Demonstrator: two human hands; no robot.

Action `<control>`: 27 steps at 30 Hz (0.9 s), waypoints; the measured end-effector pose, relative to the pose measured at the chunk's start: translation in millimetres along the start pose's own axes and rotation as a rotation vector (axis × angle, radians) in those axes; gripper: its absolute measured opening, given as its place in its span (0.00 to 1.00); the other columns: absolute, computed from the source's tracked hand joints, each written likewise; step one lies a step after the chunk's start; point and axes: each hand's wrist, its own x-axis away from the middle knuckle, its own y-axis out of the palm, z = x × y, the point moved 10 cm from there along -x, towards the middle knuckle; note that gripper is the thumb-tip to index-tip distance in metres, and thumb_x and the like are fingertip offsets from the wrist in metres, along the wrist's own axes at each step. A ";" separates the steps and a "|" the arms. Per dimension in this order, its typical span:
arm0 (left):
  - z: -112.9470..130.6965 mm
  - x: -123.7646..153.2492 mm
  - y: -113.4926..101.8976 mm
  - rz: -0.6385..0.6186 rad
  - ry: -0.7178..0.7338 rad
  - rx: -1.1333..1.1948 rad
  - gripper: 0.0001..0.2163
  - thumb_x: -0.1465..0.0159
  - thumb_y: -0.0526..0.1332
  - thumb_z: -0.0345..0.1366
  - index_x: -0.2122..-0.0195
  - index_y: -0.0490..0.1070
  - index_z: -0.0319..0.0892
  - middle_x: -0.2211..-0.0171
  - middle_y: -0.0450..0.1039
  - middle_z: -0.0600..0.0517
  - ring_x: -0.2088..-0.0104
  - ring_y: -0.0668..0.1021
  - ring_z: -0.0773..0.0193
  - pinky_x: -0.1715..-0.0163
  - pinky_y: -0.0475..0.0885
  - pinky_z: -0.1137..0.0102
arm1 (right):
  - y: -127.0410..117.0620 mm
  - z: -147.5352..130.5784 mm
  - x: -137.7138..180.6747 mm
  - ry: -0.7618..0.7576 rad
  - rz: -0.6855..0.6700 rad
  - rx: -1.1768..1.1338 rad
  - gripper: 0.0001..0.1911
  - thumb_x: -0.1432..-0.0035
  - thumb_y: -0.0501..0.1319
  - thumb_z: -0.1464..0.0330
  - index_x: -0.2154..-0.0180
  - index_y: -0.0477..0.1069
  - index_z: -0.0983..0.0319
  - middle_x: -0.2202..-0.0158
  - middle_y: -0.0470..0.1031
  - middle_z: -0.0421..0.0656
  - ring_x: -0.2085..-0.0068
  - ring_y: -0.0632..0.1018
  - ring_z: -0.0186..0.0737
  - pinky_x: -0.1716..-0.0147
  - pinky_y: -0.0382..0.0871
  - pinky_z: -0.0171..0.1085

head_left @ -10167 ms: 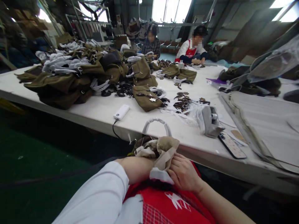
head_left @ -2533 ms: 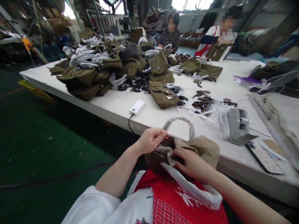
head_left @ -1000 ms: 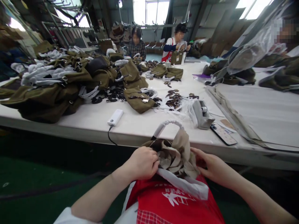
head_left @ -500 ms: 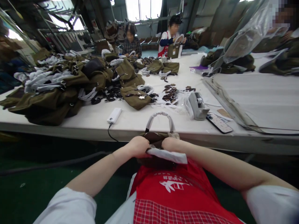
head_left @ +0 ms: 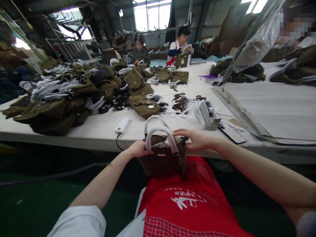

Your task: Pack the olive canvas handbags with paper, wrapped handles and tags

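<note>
**A:** What is this place?

**B:** A big work room with bright windows at the top middle of the frame. A long white table (head_left: 103, 130) runs across the middle. A heap of green bags (head_left: 61, 102) lies on it at the left. Two people (head_left: 139, 51) sit at the far end, up in the middle.

**A:** Where is the little bag?

**B:** The small brown bag (head_left: 164, 163) is in the lower middle. It stands upright against the near edge of the table, on top of the red apron (head_left: 187, 204). Its two white wrapped handles (head_left: 161, 133) stick up.

**A:** Who has hold of it?

**B:** Both hands are at its top, one on each side, with the handles between them. The left hand (head_left: 138, 149) is curled tight around the top left corner. The right hand (head_left: 195, 138) is on the top right edge with its fingers (head_left: 179, 133) stretched out long. I cannot tell if its thumb pinches the edge from below.

**A:** So the bag hangs under the hands?

**B:** Yes, most of the bag is below them, and the open mouth is right between them.

**A:** What else is close?

**B:** A white power bank (head_left: 122, 125) lies on the table just up and left of the left hand. A phone (head_left: 232, 133) lies to the right of the right hand, and a grey tape holder (head_left: 208, 113) sits just above it.
</note>
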 end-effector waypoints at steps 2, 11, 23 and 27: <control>5.2 0.9 -4.3 0.053 0.028 0.013 0.16 0.41 0.63 0.53 0.70 0.78 0.44 0.67 0.79 0.53 0.66 0.78 0.61 0.66 0.68 0.73 | 12.2 -14.7 8.4 -0.046 -0.019 0.032 0.41 0.55 0.63 0.74 0.37 0.62 0.56 0.35 0.61 0.46 0.37 0.65 0.49 0.37 0.56 0.45; 30.3 14.0 10.9 0.032 0.096 -0.301 0.23 0.36 0.54 0.56 0.69 0.79 0.43 0.68 0.80 0.46 0.67 0.80 0.56 0.68 0.68 0.68 | 73.1 -32.6 2.5 -0.128 -0.112 0.180 0.27 0.49 0.65 0.69 0.46 0.71 0.60 0.45 0.74 0.49 0.43 0.72 0.48 0.43 0.65 0.45; 5.3 17.5 8.6 0.019 0.036 -0.160 0.20 0.41 0.60 0.57 0.71 0.79 0.45 0.68 0.81 0.48 0.66 0.80 0.53 0.66 0.69 0.67 | 82.4 -19.4 -23.4 -0.032 -0.283 0.159 0.25 0.55 0.71 0.60 0.53 0.77 0.58 0.52 0.78 0.45 0.52 0.77 0.51 0.50 0.69 0.42; -21.9 17.8 8.5 0.015 -0.016 -0.067 0.20 0.50 0.69 0.53 0.61 0.79 0.46 0.63 0.81 0.50 0.61 0.80 0.53 0.61 0.71 0.68 | 33.0 -20.8 -26.7 0.007 -0.081 0.140 0.24 0.49 0.67 0.61 0.50 0.74 0.60 0.50 0.77 0.47 0.50 0.76 0.49 0.48 0.66 0.42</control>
